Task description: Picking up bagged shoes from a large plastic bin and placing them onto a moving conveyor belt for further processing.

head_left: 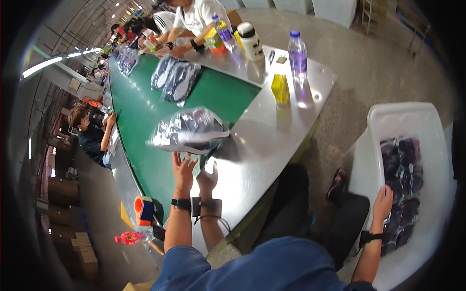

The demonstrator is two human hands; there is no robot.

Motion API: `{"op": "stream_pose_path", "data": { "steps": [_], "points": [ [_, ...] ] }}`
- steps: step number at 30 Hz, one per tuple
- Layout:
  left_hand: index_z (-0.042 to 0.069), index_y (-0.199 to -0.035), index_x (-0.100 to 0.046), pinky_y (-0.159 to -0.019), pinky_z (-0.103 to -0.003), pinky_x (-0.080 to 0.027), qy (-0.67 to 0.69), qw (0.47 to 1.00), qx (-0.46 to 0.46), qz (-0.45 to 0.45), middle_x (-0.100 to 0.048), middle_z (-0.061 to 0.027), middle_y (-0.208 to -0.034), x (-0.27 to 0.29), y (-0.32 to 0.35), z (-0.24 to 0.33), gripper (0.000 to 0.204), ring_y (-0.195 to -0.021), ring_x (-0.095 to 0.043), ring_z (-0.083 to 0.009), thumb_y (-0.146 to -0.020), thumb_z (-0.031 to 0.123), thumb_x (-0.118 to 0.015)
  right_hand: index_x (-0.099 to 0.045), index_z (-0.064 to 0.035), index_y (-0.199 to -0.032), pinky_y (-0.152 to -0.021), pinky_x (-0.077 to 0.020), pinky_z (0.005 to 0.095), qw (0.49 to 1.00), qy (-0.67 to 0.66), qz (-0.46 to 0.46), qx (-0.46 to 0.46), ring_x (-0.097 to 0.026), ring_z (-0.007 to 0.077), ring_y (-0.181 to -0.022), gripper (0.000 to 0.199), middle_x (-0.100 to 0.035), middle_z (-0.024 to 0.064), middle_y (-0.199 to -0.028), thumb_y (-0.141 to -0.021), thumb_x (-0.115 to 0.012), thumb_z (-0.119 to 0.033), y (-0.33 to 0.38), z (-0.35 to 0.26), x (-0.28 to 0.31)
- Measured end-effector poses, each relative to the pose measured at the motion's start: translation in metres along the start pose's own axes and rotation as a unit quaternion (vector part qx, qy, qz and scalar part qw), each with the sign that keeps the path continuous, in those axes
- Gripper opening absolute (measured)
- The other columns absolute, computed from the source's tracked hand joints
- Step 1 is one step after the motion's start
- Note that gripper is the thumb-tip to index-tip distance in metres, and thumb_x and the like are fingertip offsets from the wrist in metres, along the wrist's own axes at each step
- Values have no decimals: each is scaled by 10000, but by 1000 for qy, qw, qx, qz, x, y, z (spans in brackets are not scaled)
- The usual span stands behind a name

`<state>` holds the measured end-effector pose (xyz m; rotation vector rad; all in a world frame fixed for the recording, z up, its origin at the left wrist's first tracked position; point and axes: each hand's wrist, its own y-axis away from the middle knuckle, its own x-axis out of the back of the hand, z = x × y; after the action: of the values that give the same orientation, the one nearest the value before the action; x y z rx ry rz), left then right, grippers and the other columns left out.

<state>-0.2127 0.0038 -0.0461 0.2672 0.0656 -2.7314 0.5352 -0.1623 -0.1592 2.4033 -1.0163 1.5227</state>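
A pair of dark shoes in a clear plastic bag [191,130] is at the end of the green conveyor belt, by the metal table top. Just on its near side is my left hand [183,169], fingers spread and stretched toward it. The fingertips meet the bag's lower edge; whether they press on it I cannot tell. My right hand [382,202] lies at the near rim of a white plastic bin [376,121], fingers extended. Inside the bin are several dark bagged shoes [403,179]. Both wrists wear black straps.
Another bagged pair of grey shoes [175,78] lies farther up the belt [141,111]. On the metal table [262,160] stand a water bottle [298,58], a yellow box [280,89] and a white flask [250,41]. An orange tape roll [143,210] sits left. Co-workers line both sides.
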Motion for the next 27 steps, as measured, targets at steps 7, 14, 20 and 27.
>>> {"op": "stream_pose_path", "data": {
  "steps": [7,14,20,27],
  "points": [
    [157,-1717,-144,-1222,-511,-405,92,966,185,-157,-409,-188,-1646,-4,70,55,758,-1471,-488,-342,-1116,472,-482,-677,-19,-1260,-962,-521,458,1000,12,-12,-14,-660,406,-1125,375,-694,194,-1183,-1102,-534,-328,4,-8,5],
    [144,-1725,-44,-1136,-408,-503,-74,978,121,-151,-417,-173,-1626,-37,88,43,1054,-1344,-585,-258,-938,12,-732,-683,-23,-1281,-976,-522,461,999,3,-20,-37,-658,408,-1148,394,-695,202,-1228,-1100,-531,-338,8,-6,8],
    [137,-1723,-116,-1119,-414,-528,42,964,208,-161,-456,-185,-1607,-57,87,43,990,-1335,-606,-289,-937,99,-716,-675,-41,-1315,-975,-522,455,999,-22,-31,-10,-657,392,-1161,394,-690,181,-1257,-1088,-546,-337,13,-3,11],
    [113,-1720,-90,-1086,-451,-564,104,900,301,-297,-394,-216,-1643,-121,120,54,1063,-1349,-604,-325,-888,122,-751,-697,-51,-1287,-984,-516,445,995,-86,39,35,-661,345,-1159,359,-701,161,-1228,-993,-702,-257,12,4,12]
  ]
}}
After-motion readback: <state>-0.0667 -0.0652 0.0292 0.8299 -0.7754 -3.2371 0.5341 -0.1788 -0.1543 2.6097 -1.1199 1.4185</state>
